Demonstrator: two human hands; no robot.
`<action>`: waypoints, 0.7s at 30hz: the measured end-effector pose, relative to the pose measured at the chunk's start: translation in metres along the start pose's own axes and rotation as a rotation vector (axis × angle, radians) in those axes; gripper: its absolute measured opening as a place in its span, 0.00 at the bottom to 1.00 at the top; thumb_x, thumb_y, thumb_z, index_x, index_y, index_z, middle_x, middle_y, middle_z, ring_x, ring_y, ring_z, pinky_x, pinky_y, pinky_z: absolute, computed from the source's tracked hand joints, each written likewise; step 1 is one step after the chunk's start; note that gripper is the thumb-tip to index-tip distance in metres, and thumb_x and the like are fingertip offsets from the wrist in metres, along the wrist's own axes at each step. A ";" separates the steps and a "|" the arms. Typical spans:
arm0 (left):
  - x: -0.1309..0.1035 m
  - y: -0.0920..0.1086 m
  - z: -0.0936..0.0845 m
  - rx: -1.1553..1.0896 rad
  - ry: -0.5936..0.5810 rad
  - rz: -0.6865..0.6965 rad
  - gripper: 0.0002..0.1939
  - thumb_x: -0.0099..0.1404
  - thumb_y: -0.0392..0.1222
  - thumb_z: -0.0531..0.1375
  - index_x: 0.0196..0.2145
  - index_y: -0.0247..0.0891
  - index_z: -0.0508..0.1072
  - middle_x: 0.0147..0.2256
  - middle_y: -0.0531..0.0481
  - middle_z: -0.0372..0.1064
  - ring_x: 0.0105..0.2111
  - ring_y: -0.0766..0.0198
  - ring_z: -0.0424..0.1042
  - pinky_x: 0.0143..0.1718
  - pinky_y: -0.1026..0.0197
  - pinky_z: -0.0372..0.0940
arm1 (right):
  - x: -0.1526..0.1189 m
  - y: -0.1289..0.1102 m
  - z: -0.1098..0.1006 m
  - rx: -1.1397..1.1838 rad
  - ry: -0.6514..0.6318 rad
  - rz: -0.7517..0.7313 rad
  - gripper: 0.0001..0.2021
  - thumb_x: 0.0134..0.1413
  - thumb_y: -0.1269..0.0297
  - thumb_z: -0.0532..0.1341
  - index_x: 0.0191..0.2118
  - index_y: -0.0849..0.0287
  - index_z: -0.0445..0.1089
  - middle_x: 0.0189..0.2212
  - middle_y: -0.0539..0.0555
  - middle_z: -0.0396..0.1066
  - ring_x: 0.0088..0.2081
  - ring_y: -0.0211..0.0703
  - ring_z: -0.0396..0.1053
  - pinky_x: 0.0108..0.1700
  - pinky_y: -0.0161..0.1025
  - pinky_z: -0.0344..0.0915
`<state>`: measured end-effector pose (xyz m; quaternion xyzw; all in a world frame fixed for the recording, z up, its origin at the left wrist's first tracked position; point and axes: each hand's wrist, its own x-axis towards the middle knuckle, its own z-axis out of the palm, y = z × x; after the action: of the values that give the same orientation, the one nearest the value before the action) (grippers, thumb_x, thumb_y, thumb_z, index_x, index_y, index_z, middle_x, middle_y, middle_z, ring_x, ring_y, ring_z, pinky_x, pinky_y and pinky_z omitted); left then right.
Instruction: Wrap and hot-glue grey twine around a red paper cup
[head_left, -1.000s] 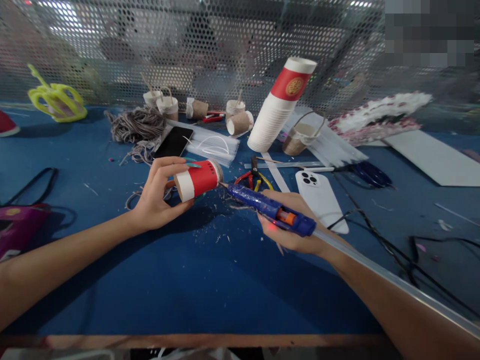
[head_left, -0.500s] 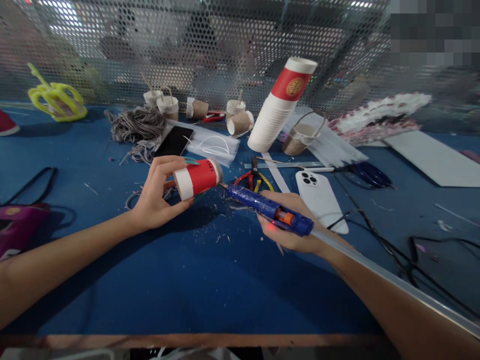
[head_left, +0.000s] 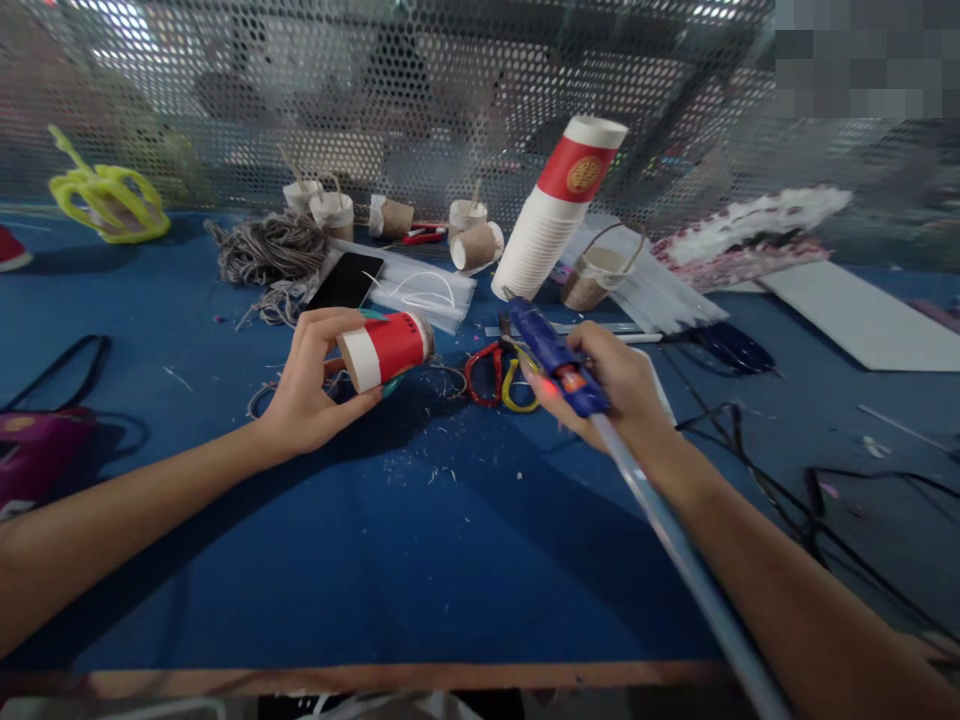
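My left hand (head_left: 311, 385) is closed around a red and white paper cup (head_left: 394, 347), held on its side above the table with its base end toward the right. Some grey cord shows at that end. In my right hand (head_left: 615, 390) is a blue hot glue gun (head_left: 551, 345), with a long clear glue stick (head_left: 675, 550) running out of its back. The gun's nozzle points up and away, apart from the cup. Beneath and beside the gun lie pliers (head_left: 499, 375) with red and yellow handles. A white phone (head_left: 656, 385) is partly hidden behind my right hand.
A leaning stack of paper cups (head_left: 551, 220) stands at the back. Near it are a small brown basket (head_left: 595, 278), grey cord (head_left: 266, 248), a black phone (head_left: 349, 280) and clear glue sticks (head_left: 431, 290). Black cables (head_left: 739, 460) lie at right, a purple device (head_left: 45, 450) at left.
My right hand has drawn the glue gun away from the cup's end, up and to the right, turning its nozzle away. The left hand with the cup has shifted slightly left.
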<state>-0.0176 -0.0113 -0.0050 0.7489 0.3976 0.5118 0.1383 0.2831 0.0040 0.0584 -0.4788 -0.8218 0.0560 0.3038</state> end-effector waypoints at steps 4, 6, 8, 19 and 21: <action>-0.002 0.001 -0.001 -0.001 -0.004 0.014 0.31 0.55 0.38 0.66 0.54 0.49 0.59 0.53 0.43 0.54 0.55 0.48 0.61 0.38 0.51 0.76 | 0.013 0.019 -0.003 -0.446 -0.266 0.111 0.23 0.42 0.46 0.65 0.34 0.57 0.58 0.35 0.59 0.64 0.28 0.48 0.66 0.26 0.41 0.55; -0.002 0.001 -0.001 -0.009 -0.009 0.021 0.31 0.55 0.38 0.66 0.54 0.50 0.60 0.53 0.42 0.54 0.55 0.48 0.61 0.37 0.51 0.76 | 0.017 0.027 -0.003 -0.540 -0.391 0.180 0.26 0.38 0.47 0.68 0.37 0.59 0.60 0.38 0.60 0.65 0.31 0.52 0.68 0.27 0.42 0.57; -0.002 0.001 0.000 -0.014 -0.008 0.036 0.32 0.55 0.39 0.66 0.54 0.50 0.60 0.53 0.42 0.54 0.55 0.49 0.62 0.37 0.51 0.76 | 0.020 0.036 -0.002 -0.520 -0.455 0.194 0.28 0.36 0.51 0.71 0.40 0.60 0.61 0.41 0.61 0.65 0.35 0.55 0.70 0.31 0.44 0.62; 0.000 0.003 0.001 -0.016 -0.007 0.104 0.32 0.55 0.38 0.66 0.54 0.51 0.59 0.52 0.43 0.55 0.54 0.51 0.62 0.35 0.56 0.75 | 0.016 0.033 -0.045 -0.079 -0.376 0.096 0.17 0.53 0.64 0.59 0.49 0.59 0.67 0.50 0.64 0.68 0.54 0.59 0.66 0.57 0.60 0.61; 0.000 0.003 0.001 -0.001 0.000 0.137 0.32 0.54 0.38 0.67 0.54 0.49 0.59 0.52 0.43 0.55 0.54 0.52 0.62 0.34 0.58 0.75 | 0.014 0.018 -0.038 0.108 -0.118 0.066 0.13 0.57 0.69 0.54 0.48 0.57 0.66 0.50 0.62 0.69 0.54 0.52 0.67 0.59 0.56 0.60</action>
<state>-0.0155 -0.0134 -0.0037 0.7742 0.3452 0.5203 0.1033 0.3129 0.0173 0.0883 -0.4845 -0.8177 0.1382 0.2784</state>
